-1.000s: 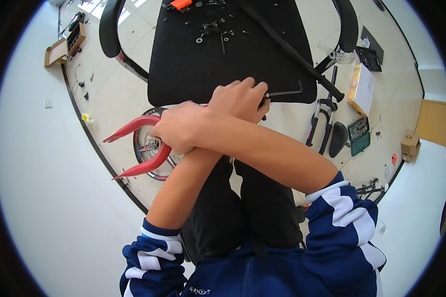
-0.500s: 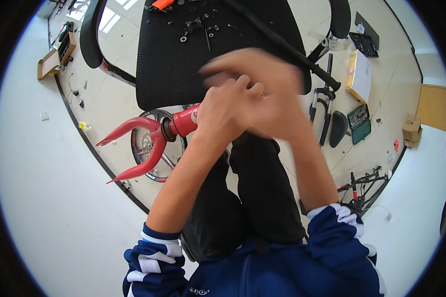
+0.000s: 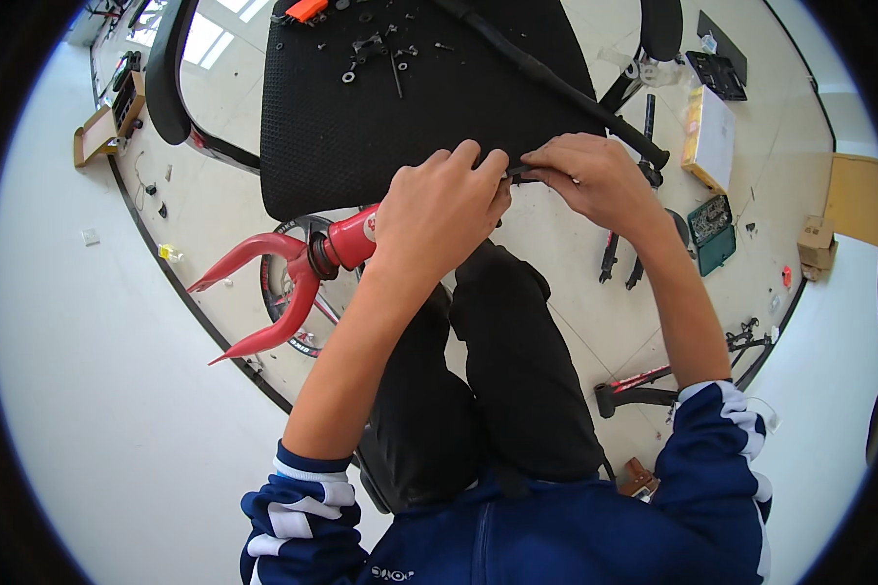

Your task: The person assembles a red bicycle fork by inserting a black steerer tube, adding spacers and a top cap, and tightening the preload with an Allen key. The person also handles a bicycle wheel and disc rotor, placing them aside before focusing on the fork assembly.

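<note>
A red bicycle fork (image 3: 304, 288) lies sideways at the left of my legs, its two blades pointing left. My left hand (image 3: 444, 210) is closed round the red tube (image 3: 353, 240) at the fork's upper end, covering much of it. Close beside it, my right hand (image 3: 595, 177) pinches a small thin dark piece (image 3: 519, 171) between thumb and fingers. This piece meets the fingers of my left hand, and its exact kind is too small to tell. Both hands are just over the front edge of the black chair seat (image 3: 332, 166).
Loose bolts and washers (image 3: 373, 49), an orange item (image 3: 307, 10) and a long black bar (image 3: 546, 78) lie on the seat. On the floor are a wheel (image 3: 307, 336), a green case (image 3: 714, 234), a white-topped box (image 3: 709, 139) and a bicycle frame (image 3: 644, 388).
My right hand, blurred and crossing over my left, has moved right and now pinches the thin dark piece. My left hand stays at the red tube; the fork has barely moved.
</note>
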`<action>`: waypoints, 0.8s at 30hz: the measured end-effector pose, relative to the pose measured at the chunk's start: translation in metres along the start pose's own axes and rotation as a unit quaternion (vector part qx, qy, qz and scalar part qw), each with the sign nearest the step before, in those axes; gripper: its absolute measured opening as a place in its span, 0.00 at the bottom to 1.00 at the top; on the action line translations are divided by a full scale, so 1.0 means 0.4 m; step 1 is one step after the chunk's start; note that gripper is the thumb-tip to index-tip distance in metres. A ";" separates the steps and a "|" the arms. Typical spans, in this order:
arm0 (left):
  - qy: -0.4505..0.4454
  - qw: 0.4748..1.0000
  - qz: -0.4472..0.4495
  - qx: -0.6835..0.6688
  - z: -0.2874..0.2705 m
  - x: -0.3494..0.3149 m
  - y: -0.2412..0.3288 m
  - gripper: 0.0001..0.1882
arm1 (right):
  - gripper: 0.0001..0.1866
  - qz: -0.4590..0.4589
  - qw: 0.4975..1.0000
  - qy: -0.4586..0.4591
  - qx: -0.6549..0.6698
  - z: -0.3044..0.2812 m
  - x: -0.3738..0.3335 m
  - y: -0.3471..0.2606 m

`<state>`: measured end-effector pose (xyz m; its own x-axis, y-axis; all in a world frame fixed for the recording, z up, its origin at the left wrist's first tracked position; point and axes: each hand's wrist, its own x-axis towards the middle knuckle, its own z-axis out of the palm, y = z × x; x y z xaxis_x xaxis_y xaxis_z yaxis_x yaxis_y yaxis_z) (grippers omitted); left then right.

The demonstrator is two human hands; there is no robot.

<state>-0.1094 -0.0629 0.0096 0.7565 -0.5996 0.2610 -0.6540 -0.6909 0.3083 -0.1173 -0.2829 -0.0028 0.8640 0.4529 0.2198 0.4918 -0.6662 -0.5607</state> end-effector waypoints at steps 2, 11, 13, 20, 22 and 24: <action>-0.008 1.000 -0.001 -0.003 -0.006 0.005 0.001 0.08 | 0.07 -0.026 0.999 -0.033 -0.034 -0.017 0.010 0.003; -0.015 0.999 0.031 0.013 0.008 0.002 -0.007 0.08 | 0.07 0.069 0.990 -0.123 0.032 -0.060 0.061 -0.043; -0.021 0.999 0.021 0.016 0.004 0.008 -0.001 0.08 | 0.07 0.035 0.994 -0.104 0.002 -0.058 0.050 -0.040; -0.015 1.000 -0.017 -0.020 -0.009 0.013 0.000 0.12 | 0.08 -0.051 0.992 -0.062 -0.094 -0.016 0.021 -0.016; -0.032 0.997 -0.039 -0.056 -0.011 0.009 -0.001 0.15 | 0.09 -0.022 0.997 -0.059 -0.034 -0.010 0.011 -0.028; -0.009 0.997 -0.026 -0.076 -0.013 0.020 -0.003 0.16 | 0.09 0.007 0.998 -0.057 0.004 -0.012 0.012 -0.031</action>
<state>-0.1026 -0.0648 0.0161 0.7878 -0.5736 0.2246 -0.6052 -0.6528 0.4555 -0.1185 -0.2754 0.0090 0.8524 0.5089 0.1203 0.4793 -0.6684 -0.5688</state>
